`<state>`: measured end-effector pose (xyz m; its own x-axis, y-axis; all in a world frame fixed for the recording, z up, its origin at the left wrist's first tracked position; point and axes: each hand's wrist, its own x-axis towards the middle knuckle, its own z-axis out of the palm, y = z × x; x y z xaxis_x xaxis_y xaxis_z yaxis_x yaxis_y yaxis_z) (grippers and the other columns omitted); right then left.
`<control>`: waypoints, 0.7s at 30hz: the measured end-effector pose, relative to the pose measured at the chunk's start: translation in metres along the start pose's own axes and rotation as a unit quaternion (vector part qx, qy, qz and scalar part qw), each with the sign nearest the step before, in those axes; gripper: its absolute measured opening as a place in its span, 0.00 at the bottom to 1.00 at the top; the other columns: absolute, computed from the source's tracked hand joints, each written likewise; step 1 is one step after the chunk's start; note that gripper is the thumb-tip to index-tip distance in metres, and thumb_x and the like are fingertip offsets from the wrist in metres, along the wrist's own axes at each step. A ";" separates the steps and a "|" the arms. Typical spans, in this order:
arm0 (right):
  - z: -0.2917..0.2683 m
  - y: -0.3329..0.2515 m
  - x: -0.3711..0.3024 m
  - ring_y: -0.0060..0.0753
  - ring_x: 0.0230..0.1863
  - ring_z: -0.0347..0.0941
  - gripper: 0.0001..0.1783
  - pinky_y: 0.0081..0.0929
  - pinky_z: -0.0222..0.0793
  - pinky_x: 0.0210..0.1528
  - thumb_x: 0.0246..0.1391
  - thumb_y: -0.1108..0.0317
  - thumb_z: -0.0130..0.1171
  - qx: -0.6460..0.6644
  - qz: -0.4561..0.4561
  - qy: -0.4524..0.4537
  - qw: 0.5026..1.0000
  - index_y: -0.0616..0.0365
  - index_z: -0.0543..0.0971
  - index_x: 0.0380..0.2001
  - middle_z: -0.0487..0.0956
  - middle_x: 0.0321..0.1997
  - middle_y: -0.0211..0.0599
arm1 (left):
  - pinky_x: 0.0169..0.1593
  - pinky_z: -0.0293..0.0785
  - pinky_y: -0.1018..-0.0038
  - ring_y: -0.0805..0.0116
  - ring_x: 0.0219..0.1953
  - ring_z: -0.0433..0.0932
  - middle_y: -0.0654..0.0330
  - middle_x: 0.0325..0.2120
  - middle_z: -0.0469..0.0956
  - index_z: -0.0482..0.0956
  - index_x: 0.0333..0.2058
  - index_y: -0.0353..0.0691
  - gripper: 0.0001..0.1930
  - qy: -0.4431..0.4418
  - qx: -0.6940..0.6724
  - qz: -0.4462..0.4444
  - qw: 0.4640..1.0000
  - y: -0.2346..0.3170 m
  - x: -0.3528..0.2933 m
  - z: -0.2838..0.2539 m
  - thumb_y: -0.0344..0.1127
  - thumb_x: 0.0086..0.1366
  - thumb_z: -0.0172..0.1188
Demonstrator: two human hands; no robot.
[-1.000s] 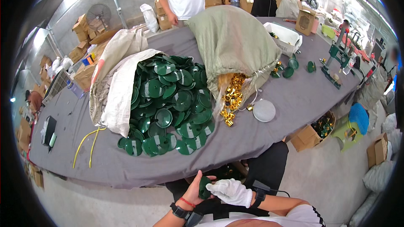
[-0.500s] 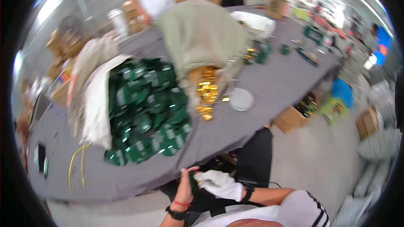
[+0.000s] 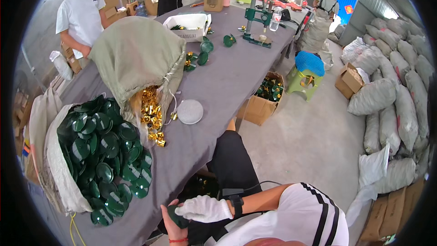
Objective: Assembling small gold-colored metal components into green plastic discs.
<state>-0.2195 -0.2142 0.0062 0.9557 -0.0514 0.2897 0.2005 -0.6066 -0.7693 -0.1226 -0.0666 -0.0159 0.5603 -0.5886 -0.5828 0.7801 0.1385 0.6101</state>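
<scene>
At the lower middle, my bare left hand (image 3: 171, 228), with a red string at the wrist, holds a dark green plastic disc (image 3: 177, 217). My right hand (image 3: 205, 209), in a white knit glove, has its fingers closed together against the face of that disc. Whatever those gloved fingertips pinch is hidden. A heap of similar green discs (image 3: 105, 148) spills from a white woven sack (image 3: 64, 166) on the table to the left. Shiny gold pieces (image 3: 151, 109) pour from the mouth of a grey-green cloth sack (image 3: 136, 50) beyond.
A round light-grey object (image 3: 190, 111) lies on the grey-covered table (image 3: 227, 77). A green hand press (image 3: 259, 23) and a white box (image 3: 186, 32) stand farther off. On the floor are a cardboard box (image 3: 259, 111), a green stool (image 3: 304, 83) and stacked sacks (image 3: 387, 95). Other people stand beyond the table.
My view has swung to the right, so the table and heaps sit farther left and the stacked sacks appear. Both hands stay together at the green disc, which now faces up more.
</scene>
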 end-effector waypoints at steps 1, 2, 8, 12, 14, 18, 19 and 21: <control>0.001 0.001 0.001 0.48 0.34 0.78 0.15 0.38 0.74 0.32 0.58 0.66 0.55 0.085 0.030 0.002 0.996 0.50 0.76 0.48 0.79 0.39 0.43 | 0.34 0.74 0.68 0.64 0.36 0.78 0.59 0.34 0.78 0.71 0.51 0.39 0.34 0.000 -0.004 0.011 1.000 0.001 -0.002 0.001 0.66 0.69 0.39; 0.009 0.002 -0.002 0.37 0.31 0.78 0.13 0.30 0.73 0.32 0.60 0.67 0.55 0.139 0.009 0.058 0.989 0.51 0.77 0.48 0.79 0.36 0.38 | 0.35 0.74 0.69 0.65 0.36 0.78 0.59 0.35 0.79 0.71 0.51 0.38 0.34 0.000 0.006 0.020 1.000 0.001 -0.007 0.002 0.65 0.69 0.37; -0.007 -0.014 0.007 0.17 0.32 0.72 0.16 0.18 0.71 0.30 0.61 0.70 0.55 0.508 0.280 -0.020 0.814 0.53 0.75 0.52 0.76 0.35 0.29 | 0.39 0.71 0.76 0.72 0.39 0.74 0.61 0.40 0.77 0.71 0.54 0.39 0.35 -0.007 0.037 0.075 0.996 0.004 -0.014 0.012 0.64 0.71 0.32; -0.024 -0.014 0.012 0.18 0.27 0.73 0.21 0.18 0.71 0.25 0.59 0.78 0.52 0.540 0.337 0.032 0.771 0.53 0.72 0.56 0.78 0.34 0.29 | 0.44 0.71 0.76 0.73 0.42 0.75 0.64 0.43 0.76 0.72 0.54 0.40 0.33 -0.029 0.036 0.077 0.996 0.019 -0.013 0.047 0.63 0.72 0.31; -0.016 -0.010 0.012 0.17 0.29 0.71 0.22 0.18 0.72 0.27 0.61 0.78 0.50 0.540 0.304 0.056 0.783 0.55 0.69 0.59 0.76 0.37 0.29 | 0.43 0.71 0.76 0.73 0.43 0.75 0.64 0.44 0.76 0.71 0.55 0.42 0.34 -0.019 0.039 0.074 0.996 0.020 -0.015 0.046 0.64 0.72 0.31; -0.008 -0.008 0.015 0.16 0.28 0.72 0.22 0.17 0.71 0.27 0.61 0.78 0.52 0.568 0.315 0.054 0.759 0.54 0.69 0.58 0.76 0.38 0.29 | 0.44 0.71 0.75 0.73 0.44 0.75 0.62 0.44 0.75 0.69 0.56 0.41 0.34 -0.025 0.042 0.080 0.996 0.022 -0.015 0.039 0.64 0.72 0.31; -0.007 -0.008 0.013 0.16 0.28 0.72 0.22 0.17 0.71 0.27 0.61 0.78 0.52 0.570 0.320 0.049 0.755 0.54 0.69 0.58 0.76 0.38 0.29 | 0.44 0.71 0.75 0.73 0.44 0.74 0.62 0.44 0.75 0.68 0.56 0.40 0.34 -0.025 0.053 0.079 0.995 0.021 -0.015 0.037 0.64 0.72 0.31; -0.006 -0.008 0.010 0.15 0.28 0.72 0.20 0.16 0.71 0.28 0.61 0.77 0.52 0.485 0.278 0.043 0.828 0.55 0.70 0.57 0.77 0.41 0.30 | 0.44 0.71 0.75 0.73 0.45 0.74 0.62 0.45 0.74 0.68 0.56 0.40 0.33 -0.023 0.062 0.074 0.995 0.022 -0.015 0.036 0.63 0.72 0.31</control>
<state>-0.2126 -0.2140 0.0188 0.9478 -0.1916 -0.2548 -0.1461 0.4494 -0.8813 -0.1239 -0.0838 0.0258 0.6507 -0.6053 -0.4586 0.6482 0.1282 0.7506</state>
